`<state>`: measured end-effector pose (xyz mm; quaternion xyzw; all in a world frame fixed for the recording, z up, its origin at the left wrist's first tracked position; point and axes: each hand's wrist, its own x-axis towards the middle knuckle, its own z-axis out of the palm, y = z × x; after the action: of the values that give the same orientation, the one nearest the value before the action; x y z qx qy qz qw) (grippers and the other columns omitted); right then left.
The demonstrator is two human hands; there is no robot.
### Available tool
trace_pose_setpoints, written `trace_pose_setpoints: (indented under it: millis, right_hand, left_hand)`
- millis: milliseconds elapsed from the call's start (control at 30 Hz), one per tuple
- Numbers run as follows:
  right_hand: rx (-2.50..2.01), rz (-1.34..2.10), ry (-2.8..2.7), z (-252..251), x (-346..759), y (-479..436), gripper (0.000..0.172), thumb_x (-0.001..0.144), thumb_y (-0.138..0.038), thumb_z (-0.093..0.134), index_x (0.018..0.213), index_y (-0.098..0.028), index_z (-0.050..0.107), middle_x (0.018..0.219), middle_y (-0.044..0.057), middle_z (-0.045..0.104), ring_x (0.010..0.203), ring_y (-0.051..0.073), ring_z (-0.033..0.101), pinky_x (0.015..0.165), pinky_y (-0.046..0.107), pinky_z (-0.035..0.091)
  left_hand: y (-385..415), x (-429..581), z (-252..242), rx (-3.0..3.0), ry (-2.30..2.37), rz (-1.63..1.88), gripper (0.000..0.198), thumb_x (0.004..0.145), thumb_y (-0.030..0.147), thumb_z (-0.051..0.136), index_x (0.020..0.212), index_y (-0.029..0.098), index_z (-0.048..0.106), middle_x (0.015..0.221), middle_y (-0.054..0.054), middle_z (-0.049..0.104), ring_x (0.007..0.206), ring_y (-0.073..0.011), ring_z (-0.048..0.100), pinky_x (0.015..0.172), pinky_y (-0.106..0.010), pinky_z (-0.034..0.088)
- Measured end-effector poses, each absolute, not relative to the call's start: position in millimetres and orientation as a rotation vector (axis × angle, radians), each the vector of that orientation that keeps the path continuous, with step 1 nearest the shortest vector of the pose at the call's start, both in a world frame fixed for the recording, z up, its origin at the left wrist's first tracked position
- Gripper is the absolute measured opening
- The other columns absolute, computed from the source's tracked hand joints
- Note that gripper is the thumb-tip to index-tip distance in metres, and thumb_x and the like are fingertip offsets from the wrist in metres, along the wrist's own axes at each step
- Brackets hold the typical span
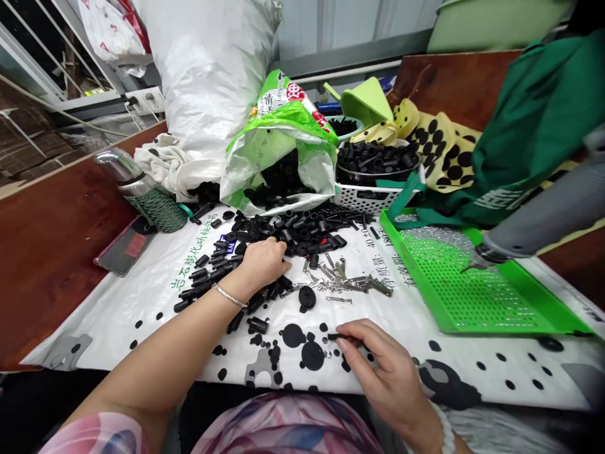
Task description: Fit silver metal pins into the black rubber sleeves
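My left hand (265,261) reaches down into a pile of black plastic parts (312,227), with its fingers curled and their tips hidden. Whatever they grip, if anything, cannot be made out. Lower right, my right hand (385,362) pinches a small, thin black piece (336,337) between thumb and fingertips, just above the sheet. Short black tubes (202,276) lie left of my left hand. To its right are several loose metal strips (347,279) and a round black knob-like part (307,297). Flat black discs (312,355) lie left of my right hand.
A green perforated tray (501,290) stands right, with a grey power screwdriver (543,217) hanging over it. Behind are an open plastic bag (283,142) of black parts and a white basket (362,197) holding a filled bowl. A flask (154,198) and phone (126,246) are left.
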<state>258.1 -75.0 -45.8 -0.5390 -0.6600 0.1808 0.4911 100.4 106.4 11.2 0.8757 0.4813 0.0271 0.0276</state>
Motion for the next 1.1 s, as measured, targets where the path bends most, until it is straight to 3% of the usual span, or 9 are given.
trace_pose_setpoints:
  millis: [100,233,333,467,600,833,933,1100]
  right_hand:
    - [-1.28,0.468,-1.552,-47.5,259.8,-76.4,0.011,0.082,-0.016,0.052,0.09,-0.019,0.058,0.079,0.006,0.063,0.073,0.019,0.062,0.063,0.029,0.051]
    - [-1.284,0.614,-1.345,-46.3,261.6,-75.4,0.01,0.08,-0.02,0.056,0.09,-0.019,0.06,0.08,0.004,0.064,0.072,0.017,0.062,0.063,0.027,0.052]
    - [-1.246,0.749,-1.149,-35.6,260.2,-71.7,0.011,0.079,-0.023,0.059,0.089,-0.019,0.061,0.071,0.002,0.064,0.063,0.014,0.062,0.058,0.023,0.053]
    - [-1.148,0.76,-1.046,-12.8,252.5,-65.1,0.012,0.078,-0.023,0.061,0.089,-0.019,0.062,0.068,0.001,0.065,0.06,0.012,0.061,0.057,0.022,0.053]
    - [-1.105,0.698,-1.109,0.6,243.2,-61.2,0.012,0.078,-0.022,0.06,0.09,-0.019,0.062,0.074,0.002,0.066,0.06,0.013,0.062,0.058,0.025,0.053]
    - [-1.095,0.399,-1.476,1.1,238.3,-60.9,0.013,0.08,-0.014,0.056,0.091,-0.019,0.061,0.083,0.005,0.066,0.075,0.017,0.063,0.067,0.03,0.052]
    - [-1.042,0.249,-1.666,-0.4,237.6,-58.2,0.02,0.08,-0.007,0.053,0.095,-0.018,0.059,0.081,0.006,0.065,0.074,0.017,0.061,0.066,0.031,0.05]
    - [-1.083,0.234,-1.63,-8.4,237.6,-54.6,0.025,0.079,-0.006,0.055,0.1,-0.019,0.059,0.085,0.006,0.065,0.078,0.017,0.061,0.069,0.031,0.051]
  left_hand:
    - [107.7,95.8,14.1,2.665,1.456,0.115,0.017,0.072,0.03,0.06,0.081,0.016,0.063,0.081,-0.007,0.06,0.078,-0.0222,0.059,0.069,-0.03,0.044]
    - [90.8,85.5,24.6,2.233,1.29,0.381,0.032,0.08,0.038,0.052,0.102,0.016,0.058,0.078,-0.003,0.061,0.061,-0.0128,0.057,0.059,-0.025,0.047]
    - [67.7,82.4,29.5,1.599,1.016,0.585,0.034,0.079,0.043,0.054,0.094,0.013,0.058,0.065,0.0,0.056,0.053,-0.0091,0.054,0.053,-0.022,0.047]
    - [37.2,87.0,28.9,1.27,0.817,0.576,0.035,0.078,0.049,0.054,0.082,0.014,0.054,0.061,0.0,0.057,0.046,-0.0094,0.055,0.042,-0.02,0.044]
    - [19.8,90.2,24.0,1.208,0.744,0.545,0.042,0.068,0.053,0.063,0.081,0.014,0.052,0.057,0.001,0.058,0.042,-0.0095,0.055,0.04,-0.019,0.044]
    - [12.6,88.6,21.9,1.342,0.837,0.59,0.042,0.062,0.05,0.069,0.076,0.014,0.053,0.049,0.006,0.049,0.036,-0.0044,0.043,0.034,-0.015,0.031]
    - [9.3,88.9,23.0,1.417,0.866,0.627,0.036,0.067,0.045,0.067,0.08,0.013,0.057,0.055,0.005,0.05,0.039,-0.0033,0.041,0.037,-0.015,0.031]
    - [6.1,82.0,17.2,1.363,0.831,0.623,0.032,0.079,0.043,0.055,0.091,0.013,0.059,0.056,0.003,0.053,0.045,-0.0065,0.049,0.046,-0.018,0.041]
